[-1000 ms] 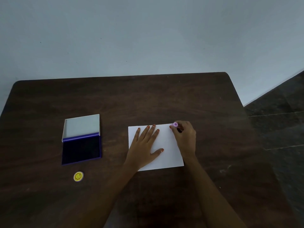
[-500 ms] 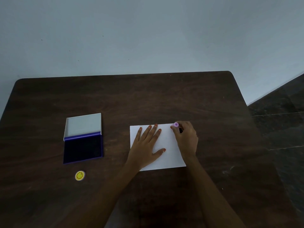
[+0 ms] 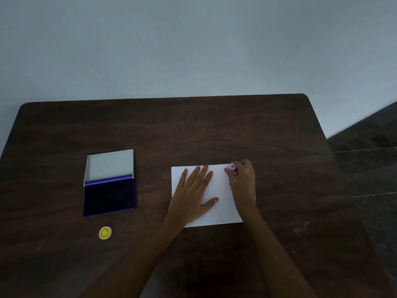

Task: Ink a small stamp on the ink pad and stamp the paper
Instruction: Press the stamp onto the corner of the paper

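A white sheet of paper point(image 3: 221, 188) lies on the dark wooden table point(image 3: 193, 130). My left hand point(image 3: 193, 194) rests flat on the sheet with fingers spread. My right hand point(image 3: 242, 181) pinches a small purple stamp point(image 3: 231, 167) and holds it down at the sheet's far right corner. The stamp's face is hidden against the paper. An ink pad point(image 3: 109, 198) with a dark blue pad and its white lid point(image 3: 110, 164) swung back sits to the left.
A small round yellow cap point(image 3: 105, 232) with a smiley lies near the table's front left, below the ink pad. A pale wall stands behind the table. Dark tiled floor point(image 3: 369, 147) shows past the table's right edge.
Both hands hold their positions on the paper. Only the camera has drifted slightly.
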Motion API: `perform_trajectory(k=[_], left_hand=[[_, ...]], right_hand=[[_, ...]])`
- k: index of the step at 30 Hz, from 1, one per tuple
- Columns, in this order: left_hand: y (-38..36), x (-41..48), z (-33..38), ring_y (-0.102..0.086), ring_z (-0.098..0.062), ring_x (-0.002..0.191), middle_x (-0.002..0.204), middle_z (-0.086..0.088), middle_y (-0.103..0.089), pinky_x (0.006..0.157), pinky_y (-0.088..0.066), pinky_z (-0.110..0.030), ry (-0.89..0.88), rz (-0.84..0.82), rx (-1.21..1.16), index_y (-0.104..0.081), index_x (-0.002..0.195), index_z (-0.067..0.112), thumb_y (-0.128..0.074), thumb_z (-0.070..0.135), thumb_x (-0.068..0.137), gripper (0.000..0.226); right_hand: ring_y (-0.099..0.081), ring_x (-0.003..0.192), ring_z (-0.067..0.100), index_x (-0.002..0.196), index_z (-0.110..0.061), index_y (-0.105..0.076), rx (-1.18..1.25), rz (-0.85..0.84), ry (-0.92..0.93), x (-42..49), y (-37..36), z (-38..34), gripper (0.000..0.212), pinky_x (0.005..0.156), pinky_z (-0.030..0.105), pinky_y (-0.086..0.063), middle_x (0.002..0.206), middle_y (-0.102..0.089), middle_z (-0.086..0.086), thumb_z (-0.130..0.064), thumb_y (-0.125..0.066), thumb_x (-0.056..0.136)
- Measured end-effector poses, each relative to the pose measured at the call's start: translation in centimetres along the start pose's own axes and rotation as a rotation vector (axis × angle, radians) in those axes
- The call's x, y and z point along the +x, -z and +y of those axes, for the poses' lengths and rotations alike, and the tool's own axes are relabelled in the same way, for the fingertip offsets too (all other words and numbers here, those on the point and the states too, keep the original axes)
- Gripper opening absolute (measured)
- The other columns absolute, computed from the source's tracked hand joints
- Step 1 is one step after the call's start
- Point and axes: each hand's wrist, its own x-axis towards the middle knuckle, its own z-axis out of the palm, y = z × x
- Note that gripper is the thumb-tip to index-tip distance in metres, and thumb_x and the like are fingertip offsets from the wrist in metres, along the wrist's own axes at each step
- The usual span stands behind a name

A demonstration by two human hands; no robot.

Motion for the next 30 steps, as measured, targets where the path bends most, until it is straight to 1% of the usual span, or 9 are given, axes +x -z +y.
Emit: perform_trajectory(k=[4, 9, 12, 15, 18, 20, 25, 27, 30], left_hand=[[0.07, 0.01, 0.03, -0.001, -0.017, 0.142, 0.155, 0.0, -0.005, 0.111, 0.015, -0.036, -0.005, 0.002, -0.013, -0.006, 0.142, 0.025, -0.034, 0.061, 0.084, 0.073], [0.01, 0.08, 0.03, 0.001, -0.017, 0.142, 0.155, 0.0, -0.003, 0.11, 0.017, -0.035, -0.003, 0.002, -0.006, -0.005, 0.142, 0.025, -0.032, 0.061, 0.084, 0.074], [-0.11, 0.12, 0.01, 0.001, -0.016, 0.142, 0.155, 0.0, -0.004, 0.108, 0.019, -0.035, 0.0, 0.001, -0.009, -0.005, 0.142, 0.025, -0.033, 0.062, 0.083, 0.074], [-0.18, 0.16, -0.04, 0.009, -0.011, 0.137, 0.154, 0.001, -0.003, 0.107, 0.022, -0.033, 0.0, 0.008, -0.009, -0.006, 0.142, 0.025, -0.033, 0.062, 0.083, 0.074], [-0.24, 0.21, -0.08, 0.012, -0.01, 0.136, 0.151, 0.005, 0.004, 0.105, 0.024, -0.031, -0.001, 0.004, -0.002, -0.003, 0.141, 0.027, -0.031, 0.063, 0.083, 0.075], [-0.3, 0.16, -0.12, 0.013, -0.009, 0.135, 0.153, 0.003, 0.002, 0.107, 0.022, -0.032, -0.003, 0.008, -0.006, -0.003, 0.141, 0.026, -0.032, 0.063, 0.083, 0.074], [-0.19, -0.06, -0.04, 0.002, -0.016, 0.142, 0.155, 0.0, -0.004, 0.113, 0.01, -0.039, -0.007, 0.014, -0.02, -0.005, 0.142, 0.025, -0.033, 0.061, 0.085, 0.073], [-0.12, -0.08, 0.0, -0.001, -0.017, 0.142, 0.155, 0.0, -0.005, 0.113, 0.009, -0.038, -0.007, 0.023, -0.023, -0.005, 0.142, 0.025, -0.033, 0.06, 0.085, 0.073], [-0.08, -0.15, 0.02, -0.008, -0.017, 0.142, 0.154, -0.001, -0.012, 0.113, 0.007, -0.038, -0.007, 0.057, -0.051, -0.014, 0.141, 0.023, -0.038, 0.058, 0.084, 0.071]], right_hand=[[-0.055, 0.099, 0.021, 0.108, -0.004, -0.055, -0.026, 0.02, 0.032, -0.24, -0.32, -0.11, 0.026, 0.082, 0.023, -0.039, 0.116, -0.057, 0.015, -0.021, -0.054, 0.088], [-0.055, 0.103, 0.025, 0.107, -0.002, -0.057, -0.057, 0.05, 0.108, -0.54, -0.38, -0.19, 0.025, 0.084, 0.025, -0.04, 0.116, -0.058, 0.017, -0.016, -0.056, 0.087], [-0.054, 0.105, 0.025, 0.107, -0.001, -0.057, -0.049, 0.059, 0.106, -0.6, -0.44, -0.25, 0.025, 0.084, 0.024, -0.038, 0.117, -0.057, 0.017, -0.016, -0.055, 0.087], [-0.053, 0.106, 0.025, 0.108, -0.002, -0.056, -0.041, 0.057, 0.094, -0.65, -0.43, -0.38, 0.026, 0.087, 0.027, -0.041, 0.118, -0.056, 0.017, -0.017, -0.054, 0.087], [-0.053, 0.108, 0.026, 0.11, -0.002, -0.056, -0.029, 0.065, 0.089, -0.79, -0.4, -0.55, 0.028, 0.091, 0.033, -0.044, 0.12, -0.055, 0.017, -0.017, -0.054, 0.087], [-0.053, 0.108, 0.027, 0.11, -0.001, -0.056, -0.021, 0.071, 0.093, -0.82, -0.42, -0.62, 0.027, 0.091, 0.033, -0.045, 0.12, -0.055, 0.018, -0.015, -0.055, 0.087], [-0.054, 0.099, 0.022, 0.104, -0.002, -0.059, -0.003, 0.062, 0.071, -0.65, -0.22, -0.43, 0.024, 0.081, 0.025, -0.041, 0.115, -0.056, 0.015, -0.019, -0.052, 0.088], [-0.051, 0.092, 0.016, 0.102, -0.004, -0.059, 0.028, 0.035, 0.025, -0.45, -0.09, -0.44, 0.026, 0.078, 0.023, -0.039, 0.114, -0.056, 0.014, -0.025, -0.05, 0.09], [-0.05, 0.085, 0.013, 0.098, -0.005, -0.059, 0.137, -0.009, -0.075, 0.04, 0.42, -0.37, 0.027, 0.074, 0.023, -0.039, 0.109, -0.058, 0.013, -0.03, -0.053, 0.088]])
